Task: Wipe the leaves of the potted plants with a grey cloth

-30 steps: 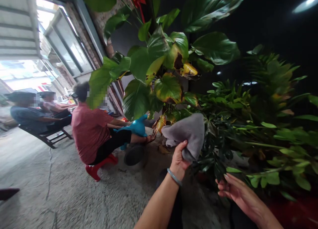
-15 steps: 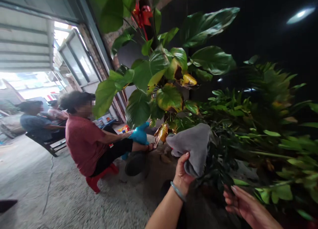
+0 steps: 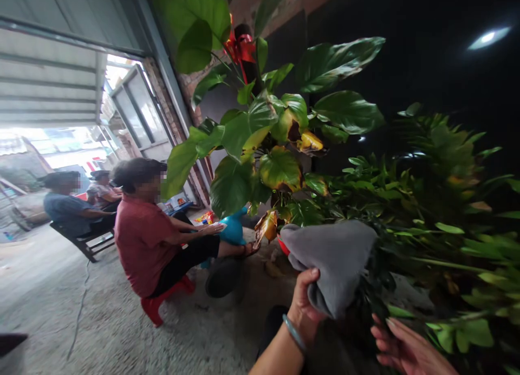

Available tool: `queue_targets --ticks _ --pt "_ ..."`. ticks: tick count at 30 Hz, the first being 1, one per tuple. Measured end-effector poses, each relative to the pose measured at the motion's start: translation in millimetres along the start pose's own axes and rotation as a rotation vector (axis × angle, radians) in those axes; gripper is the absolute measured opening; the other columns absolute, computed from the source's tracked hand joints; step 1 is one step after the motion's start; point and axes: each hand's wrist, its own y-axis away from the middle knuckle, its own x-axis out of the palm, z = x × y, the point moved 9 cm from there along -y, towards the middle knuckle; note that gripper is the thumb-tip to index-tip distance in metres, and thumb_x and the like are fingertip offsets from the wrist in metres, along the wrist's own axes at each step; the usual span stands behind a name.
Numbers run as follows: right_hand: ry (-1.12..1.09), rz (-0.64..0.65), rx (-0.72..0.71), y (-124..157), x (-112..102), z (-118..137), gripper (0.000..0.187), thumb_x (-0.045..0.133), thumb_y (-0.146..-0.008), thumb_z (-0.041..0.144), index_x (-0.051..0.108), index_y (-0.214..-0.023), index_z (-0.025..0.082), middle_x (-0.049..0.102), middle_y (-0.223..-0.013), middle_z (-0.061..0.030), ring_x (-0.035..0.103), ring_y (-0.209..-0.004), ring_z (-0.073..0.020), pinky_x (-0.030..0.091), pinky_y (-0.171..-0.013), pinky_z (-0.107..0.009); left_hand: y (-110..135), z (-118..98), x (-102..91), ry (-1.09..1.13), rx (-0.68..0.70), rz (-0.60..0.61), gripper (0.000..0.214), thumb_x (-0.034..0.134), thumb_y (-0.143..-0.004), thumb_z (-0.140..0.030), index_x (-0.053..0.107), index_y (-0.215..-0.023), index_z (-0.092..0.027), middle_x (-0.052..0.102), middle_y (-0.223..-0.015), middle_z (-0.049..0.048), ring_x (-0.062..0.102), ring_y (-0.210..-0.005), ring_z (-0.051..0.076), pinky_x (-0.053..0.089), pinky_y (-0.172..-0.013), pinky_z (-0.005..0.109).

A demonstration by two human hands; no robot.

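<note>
My left hand (image 3: 305, 304), with a bracelet on the wrist, is closed on a grey cloth (image 3: 333, 258) held up against the dark lower leaves of a bushy plant (image 3: 410, 218). My right hand (image 3: 402, 349) sits low at the right, fingers stretched out and apart, reaching under those leaves; it holds nothing. Behind stands a tall plant with big green and yellowing leaves (image 3: 280, 169) and a red bow (image 3: 240, 47) on its stem.
A person in a red shirt (image 3: 142, 245) sits on a low red stool (image 3: 156, 304) at the left, beside a blue object (image 3: 233, 228). Two more people sit on a bench (image 3: 87, 244) farther back. The gravel floor (image 3: 101, 326) stretches left toward an open doorway.
The view has tilted up and the plants now sit lower in the picture. My left hand with the cloth has shifted right and down; my right hand has sunk toward the bottom edge.
</note>
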Motion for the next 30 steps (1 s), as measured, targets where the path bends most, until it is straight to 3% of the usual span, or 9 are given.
queue_targets --ticks 4,7,9,13,18,21,24,27,30 --pt "-0.041 -0.024 0.032 8.5 6.6 2.2 0.046 0.093 -0.025 0.042 0.073 -0.061 0.021 0.074 -0.07 -0.0112 0.065 -0.061 -0.0241 0.054 -0.057 -0.036 -21.8 20.9 -16.1 0.095 -0.048 -0.181 0.021 0.073 -0.06 -0.021 0.068 -0.078 -0.011 0.072 -0.067 0.0049 0.069 -0.081 0.02 0.049 -0.084 0.029" --pt "-0.06 -0.051 0.044 4.5 -2.5 -3.2 0.045 0.093 -0.026 0.042 0.073 -0.061 0.022 0.073 -0.067 -0.0073 0.064 -0.058 -0.0211 0.053 -0.055 -0.033 2.1 62.6 -50.3 0.048 -0.221 -0.258 0.022 0.073 -0.063 -0.025 0.068 -0.076 -0.008 0.069 -0.06 0.007 0.069 -0.076 0.022 0.05 -0.073 0.028" --pt "-0.06 -0.038 0.042 2.0 -5.7 -5.0 0.043 0.093 -0.028 0.042 0.072 -0.061 0.023 0.073 -0.067 -0.0057 0.065 -0.059 -0.0207 0.054 -0.055 -0.032 23.4 74.1 -58.9 0.017 -0.265 -0.204 0.024 0.075 -0.061 -0.03 0.068 -0.074 -0.01 0.07 -0.062 0.0092 0.069 -0.082 0.027 0.051 -0.074 0.031" --pt "-0.048 -0.025 0.029 2.7 -2.3 -2.1 0.046 0.093 -0.03 0.043 0.074 -0.064 0.02 0.074 -0.069 -0.0073 0.065 -0.06 -0.0202 0.055 -0.057 -0.032 37.0 45.2 -33.4 -0.025 -0.19 -0.053 0.027 0.078 -0.055 -0.034 0.069 -0.071 -0.015 0.071 -0.067 0.0088 0.067 -0.092 0.031 0.05 -0.082 0.037" --pt "-0.015 -0.03 0.017 2.9 7.5 0.7 0.05 0.093 -0.03 0.046 0.075 -0.067 0.018 0.073 -0.067 -0.0066 0.064 -0.059 -0.0186 0.054 -0.056 -0.03 -8.8 -7.4 5.6 0.077 0.041 -0.036 0.016 0.072 -0.055 -0.02 0.067 -0.069 -0.015 0.07 -0.065 0.0029 0.068 -0.079 0.022 0.046 -0.09 0.034" --pt "-0.021 -0.004 0.013 0.9 7.6 -0.6 0.048 0.093 -0.031 0.046 0.075 -0.066 0.019 0.073 -0.067 -0.0062 0.064 -0.058 -0.0183 0.054 -0.055 -0.03 -21.0 12.0 -10.7 0.113 -0.043 -0.188 0.009 0.067 -0.063 -0.017 0.066 -0.07 -0.012 0.07 -0.064 0.0045 0.067 -0.071 0.018 0.047 -0.087 0.03" --pt "-0.045 0.009 0.01 -0.1 1.1 -1.5 0.043 0.093 -0.034 0.045 0.074 -0.064 0.02 0.073 -0.066 -0.0056 0.064 -0.057 -0.0184 0.053 -0.055 -0.03 3.2 46.7 -46.6 0.036 -0.207 -0.28 0.016 0.066 -0.064 -0.019 0.068 -0.076 -0.008 0.071 -0.064 0.0076 0.068 -0.068 0.018 0.047 -0.085 0.029" --pt "-0.056 0.007 0.029 1.2 -4.7 -2.4 0.041 0.093 -0.034 0.04 0.073 -0.064 0.021 0.073 -0.068 -0.0035 0.064 -0.058 -0.0185 0.052 -0.055 -0.029 38.6 62.5 -67.6 -0.084 -0.326 -0.158 0.029 0.069 -0.057 -0.021 0.069 -0.082 -0.007 0.073 -0.068 0.0095 0.069 -0.086 0.025 0.045 -0.092 0.034" --pt "-0.071 -0.051 0.025 3.8 -8.0 -0.2 0.041 0.093 -0.032 0.037 0.071 -0.063 0.022 0.073 -0.069 -0.0021 0.065 -0.061 -0.0189 0.053 -0.058 -0.029 49.0 46.2 -60.4 -0.137 -0.297 -0.042 0.036 0.069 -0.051 -0.019 0.07 -0.085 -0.009 0.074 -0.073 0.0089 0.066 -0.1 0.03 0.043 -0.098 0.039"
